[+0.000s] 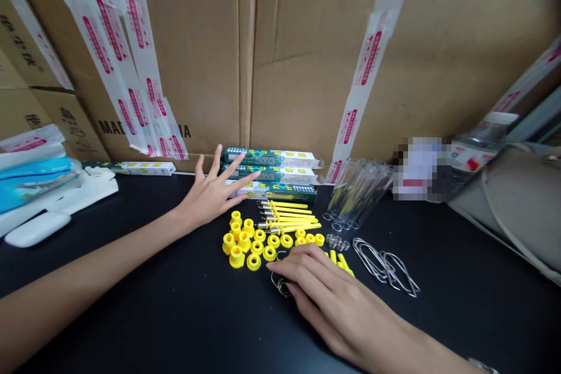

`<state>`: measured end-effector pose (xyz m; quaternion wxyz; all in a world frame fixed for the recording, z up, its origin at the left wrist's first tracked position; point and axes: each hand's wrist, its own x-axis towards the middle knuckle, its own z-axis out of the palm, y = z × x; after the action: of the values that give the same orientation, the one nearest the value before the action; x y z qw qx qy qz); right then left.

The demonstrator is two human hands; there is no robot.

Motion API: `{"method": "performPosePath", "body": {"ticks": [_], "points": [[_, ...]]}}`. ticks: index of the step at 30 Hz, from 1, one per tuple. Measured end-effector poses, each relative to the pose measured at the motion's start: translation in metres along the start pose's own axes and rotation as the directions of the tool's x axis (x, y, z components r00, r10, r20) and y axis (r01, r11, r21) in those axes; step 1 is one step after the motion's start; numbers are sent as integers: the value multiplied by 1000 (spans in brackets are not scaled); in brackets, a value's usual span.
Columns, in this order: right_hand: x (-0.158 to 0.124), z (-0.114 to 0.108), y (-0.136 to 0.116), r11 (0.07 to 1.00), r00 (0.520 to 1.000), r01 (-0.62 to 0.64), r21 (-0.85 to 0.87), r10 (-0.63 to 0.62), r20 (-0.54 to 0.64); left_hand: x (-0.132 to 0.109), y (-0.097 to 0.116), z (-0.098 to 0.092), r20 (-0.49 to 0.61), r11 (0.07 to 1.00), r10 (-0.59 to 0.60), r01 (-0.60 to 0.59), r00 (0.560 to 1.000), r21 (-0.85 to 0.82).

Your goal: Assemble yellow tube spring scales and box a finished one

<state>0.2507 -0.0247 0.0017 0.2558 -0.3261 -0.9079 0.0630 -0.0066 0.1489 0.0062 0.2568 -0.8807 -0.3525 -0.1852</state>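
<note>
While left hand (211, 194) spreads by boxes (280, 174), right hand (326, 295) lies flat on clip (280, 285)

Light is even and diffuse from overhead, moderately bright. Cardboard boxes (298, 70) at 12 o'clock are well lit, with fall-off to a dark corner at 2 o'clock. The black table (175, 315) soaks up light, so shadows are barely readable. Small glints show on the clear plastic tubes (357, 193) and wire clips (385, 266). Wide-angle bending at the 3 and 9 o'clock edges. Pixelated patch (418, 166) at 2 o'clock. Left hand (210, 196) and right hand (324, 295) are sharp, no motion blur.
</note>
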Motion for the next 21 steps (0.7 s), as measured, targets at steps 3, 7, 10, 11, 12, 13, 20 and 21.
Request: {"method": "performPosePath", "body": {"ticks": [3, 7, 10, 11, 12, 13, 20, 21], "points": [[0, 0, -2, 1000, 1000, 8, 3, -8, -2, 0, 1, -2, -17, 1000, 6, -6, 1000, -12], [0, 0, -3, 1000, 1000, 12, 7, -12, -13, -1, 1, -3, -23, 999, 4, -5, 1000, -35], [0, 0, -2, 1000, 1000, 8, 4, -8, -17, -1, 1, -2, -35, 998, -9, 7, 999, -66], [1, -1, -2, 1000, 1000, 11, 9, -11, -21, -1, 0, -2, -41, 997, -7, 4, 999, -83], [1, -1, -1, 1000, 999, 23, 17, -23, -29, -2, 0, -2, -48, 995, -3, -2, 999, -101], [0, -2, -1, 999, 998, 46, 26, -45, -43, -2, -1, -2, -57, 992, 2, -9, 998, -123], [-3, -8, -6, 960, 944, 270, -70, -278, -176, -5, -6, -1, -205, 933, -69, -9, 976, -358], [-3, -9, -8, 952, 935, 291, -95, -304, -183, -6, -5, -3, -243, 914, -105, -3, 964, -405]]}}
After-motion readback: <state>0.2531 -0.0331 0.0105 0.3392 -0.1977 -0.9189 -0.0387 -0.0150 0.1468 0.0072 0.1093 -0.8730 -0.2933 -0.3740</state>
